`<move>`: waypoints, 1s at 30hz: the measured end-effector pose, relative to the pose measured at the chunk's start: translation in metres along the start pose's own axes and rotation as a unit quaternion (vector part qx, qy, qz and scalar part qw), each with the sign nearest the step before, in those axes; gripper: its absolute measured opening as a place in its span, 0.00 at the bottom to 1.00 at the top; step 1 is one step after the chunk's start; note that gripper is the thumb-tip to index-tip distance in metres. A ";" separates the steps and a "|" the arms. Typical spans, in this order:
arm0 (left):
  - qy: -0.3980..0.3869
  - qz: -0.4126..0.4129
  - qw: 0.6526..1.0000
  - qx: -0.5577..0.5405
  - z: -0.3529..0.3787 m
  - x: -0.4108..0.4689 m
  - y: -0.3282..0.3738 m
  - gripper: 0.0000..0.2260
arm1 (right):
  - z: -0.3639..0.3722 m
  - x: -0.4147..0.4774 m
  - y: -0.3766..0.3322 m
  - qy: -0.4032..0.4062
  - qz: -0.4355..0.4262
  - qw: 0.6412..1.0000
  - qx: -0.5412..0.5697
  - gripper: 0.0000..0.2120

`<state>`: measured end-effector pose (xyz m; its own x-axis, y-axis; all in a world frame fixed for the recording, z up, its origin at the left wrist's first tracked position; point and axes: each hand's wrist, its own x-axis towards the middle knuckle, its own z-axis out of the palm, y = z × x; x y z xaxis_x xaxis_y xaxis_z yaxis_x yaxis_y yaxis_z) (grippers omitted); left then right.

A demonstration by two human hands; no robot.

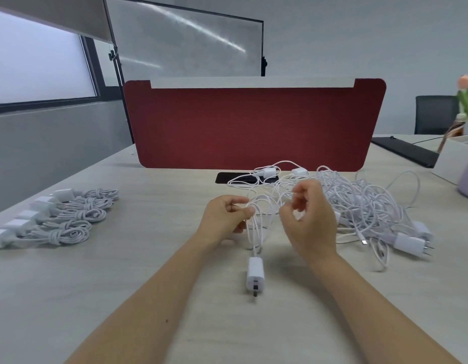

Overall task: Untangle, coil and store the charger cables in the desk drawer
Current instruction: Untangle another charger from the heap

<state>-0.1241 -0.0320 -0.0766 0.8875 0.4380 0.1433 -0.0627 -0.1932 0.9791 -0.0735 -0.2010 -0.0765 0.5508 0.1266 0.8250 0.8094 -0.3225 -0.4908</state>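
Nearest us a charger plug lay on the desk below cable loops pinched by our left hand, our right hand curled beside them, grip unclear, the tangle rightward, coiled cables well apart along the left edge, the divider beyond.

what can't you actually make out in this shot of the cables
Head view only.
Desk drawer: out of frame.
Right hand: blurred fingers, grip on a cable unclear.
Dark flat object: partly under the tangled cables.
Coiled chargers: the nearest is cut by the left edge.
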 end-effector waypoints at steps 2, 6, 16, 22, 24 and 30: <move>0.003 -0.029 0.999 -0.030 -0.001 0.001 0.002 0.07 | 0.006 -0.005 -0.004 -0.063 -0.094 0.994 0.002 0.05; 0.000 -0.044 0.999 -0.010 -0.003 0.003 0.001 0.09 | 0.021 -0.017 0.002 -0.226 -0.127 0.965 -0.046 0.04; 0.016 -0.024 0.997 0.072 -0.002 0.004 -0.001 0.11 | 0.012 -0.010 0.021 -0.187 0.184 0.965 -0.017 0.13; -0.022 0.042 0.984 0.173 0.001 0.007 -0.006 0.13 | 0.012 -0.009 0.011 -0.139 0.169 0.970 0.105 0.12; -0.029 0.067 0.985 0.155 0.002 0.006 -0.004 0.11 | 0.011 -0.008 0.006 -0.131 0.149 0.974 0.113 0.12; 0.009 0.121 0.990 0.076 0.001 -0.004 0.015 0.19 | 0.012 -0.007 0.009 -0.115 0.132 0.979 0.107 0.06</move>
<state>-0.1285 -0.0375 -0.0624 0.8467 0.3776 0.3748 -0.2022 -0.4233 0.8832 -0.0680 -0.1934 -0.0902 0.7583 0.2811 0.5882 0.6429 -0.1727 -0.7462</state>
